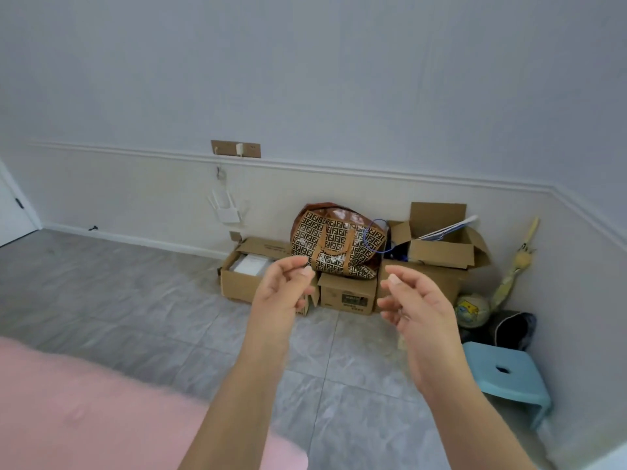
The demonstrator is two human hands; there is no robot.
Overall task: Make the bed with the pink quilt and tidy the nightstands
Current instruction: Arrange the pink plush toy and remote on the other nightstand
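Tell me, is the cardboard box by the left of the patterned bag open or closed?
Open. The cardboard box has its top flaps folded back, and something white shows inside it. It stands on the floor, left of the patterned bag.

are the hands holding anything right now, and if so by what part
Nothing is held. The left hand and right hand are raised in the air with loosely curled fingers, clear of the fluffy pink quilt at lower left.

pink quilt [84, 412] blurred, cut off at lower left, box [346, 295] print unreadable
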